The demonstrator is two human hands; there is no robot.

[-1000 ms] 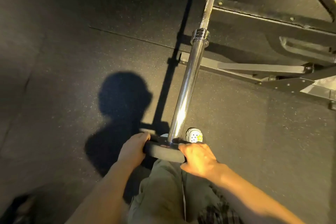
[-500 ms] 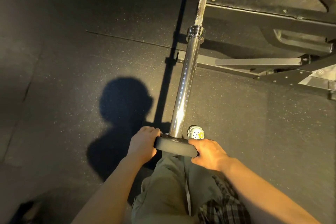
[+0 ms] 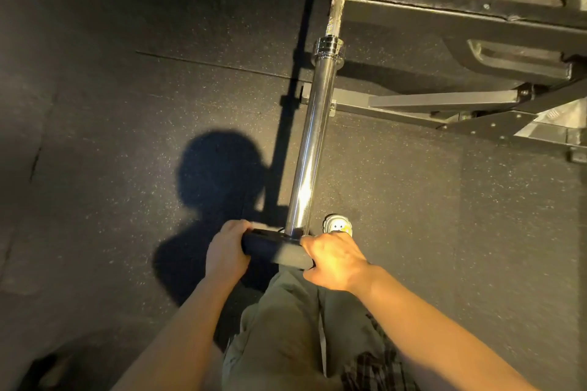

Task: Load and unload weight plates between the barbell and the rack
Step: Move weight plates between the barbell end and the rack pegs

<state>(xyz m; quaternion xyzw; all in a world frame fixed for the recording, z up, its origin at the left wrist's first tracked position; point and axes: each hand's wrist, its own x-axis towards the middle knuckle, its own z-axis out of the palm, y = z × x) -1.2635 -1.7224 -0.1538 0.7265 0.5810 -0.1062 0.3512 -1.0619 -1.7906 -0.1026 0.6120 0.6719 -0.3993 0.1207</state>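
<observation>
The small black plate (image 3: 277,247) sits on the near tip of the chrome bar (image 3: 309,149), at 6 o'clock. Left hand (image 3: 227,252) and right hand (image 3: 335,259) curl round its opposite edges. It looks dense, stiff and smooth, best gripped by the rim. Since a second ago it has slid slightly up the bar

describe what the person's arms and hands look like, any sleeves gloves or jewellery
Both forearms are bare up to the frame edge, with no sleeves in view. The left hand and the right hand wear no gloves, and no rings, watch or wristbands show on the visible sides. Below the arms are olive-green trousers and a dark plaid cloth.
</observation>
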